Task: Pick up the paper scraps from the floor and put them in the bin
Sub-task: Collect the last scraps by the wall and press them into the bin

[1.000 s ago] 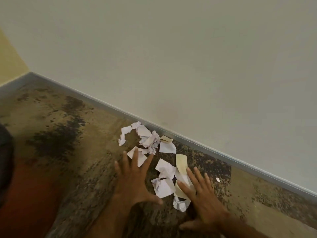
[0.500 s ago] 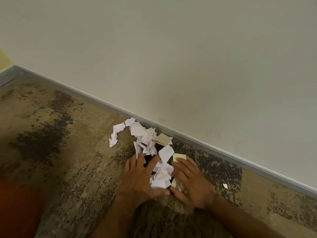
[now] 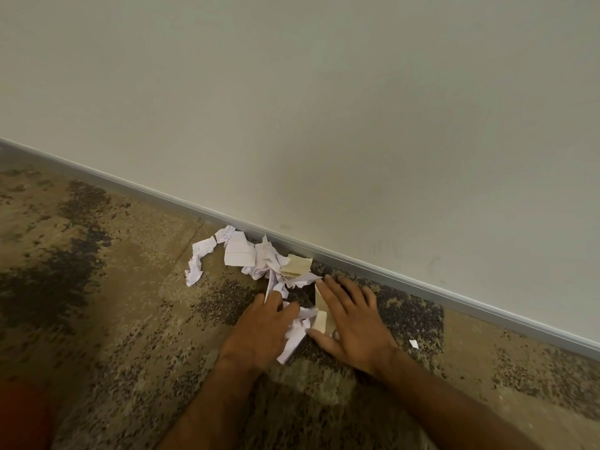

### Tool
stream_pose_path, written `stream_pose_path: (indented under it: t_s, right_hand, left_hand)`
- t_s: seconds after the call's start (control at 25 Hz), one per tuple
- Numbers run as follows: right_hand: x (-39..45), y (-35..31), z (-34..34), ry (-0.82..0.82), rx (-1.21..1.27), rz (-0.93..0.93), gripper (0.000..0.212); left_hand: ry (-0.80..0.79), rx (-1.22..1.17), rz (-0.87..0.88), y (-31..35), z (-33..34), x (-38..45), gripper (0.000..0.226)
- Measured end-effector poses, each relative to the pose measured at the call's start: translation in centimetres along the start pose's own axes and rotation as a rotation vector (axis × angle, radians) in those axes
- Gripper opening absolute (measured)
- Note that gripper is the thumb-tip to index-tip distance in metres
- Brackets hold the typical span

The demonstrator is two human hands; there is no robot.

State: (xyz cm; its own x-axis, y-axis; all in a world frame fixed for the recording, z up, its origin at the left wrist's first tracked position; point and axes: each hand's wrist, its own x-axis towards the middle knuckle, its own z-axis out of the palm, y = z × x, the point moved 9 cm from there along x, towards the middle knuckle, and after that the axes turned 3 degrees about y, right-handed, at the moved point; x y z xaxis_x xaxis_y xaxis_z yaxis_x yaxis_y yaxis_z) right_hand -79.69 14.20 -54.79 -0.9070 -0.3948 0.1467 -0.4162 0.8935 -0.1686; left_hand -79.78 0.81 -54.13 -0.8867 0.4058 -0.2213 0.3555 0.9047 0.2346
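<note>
The paper scraps (image 3: 259, 264) lie on the floor (image 3: 113, 303) in a loose heap close to the baseboard (image 3: 454, 287). They look very light, thin and crumpled, so they will probably slide and scatter; it seems best to press them together and take them from both sides. The left hand (image 3: 263, 332) curls its grip around some white pieces. The right hand (image 3: 354, 323) lies flat with straight fingers on a beige piece (image 3: 321, 319). One tiny scrap (image 3: 413, 343) lies apart at the right. No bin is in view.
</note>
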Motion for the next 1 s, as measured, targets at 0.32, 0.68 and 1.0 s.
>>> stream_pose_path:
  t_s: [0.32,0.68,1.0]
  right_hand:
    - [-0.2,-2.3,-1.3,0.143,0.101,-0.201,0.031]
    - [-12.0,10.9,-6.1,0.01,0.389,0.652,0.061]
    - [-13.6,10.6,-5.2,0.18,0.157,0.583,0.048]
  left_hand:
    - [0.196,-0.369,-0.16,-1.2,0.0,-3.6,0.012]
    - [0.203,-0.532,-0.024,1.5,0.5,-6.4,0.028]
    - [-0.02,-0.431,-0.322,1.1,2.6,-4.1,0.072]
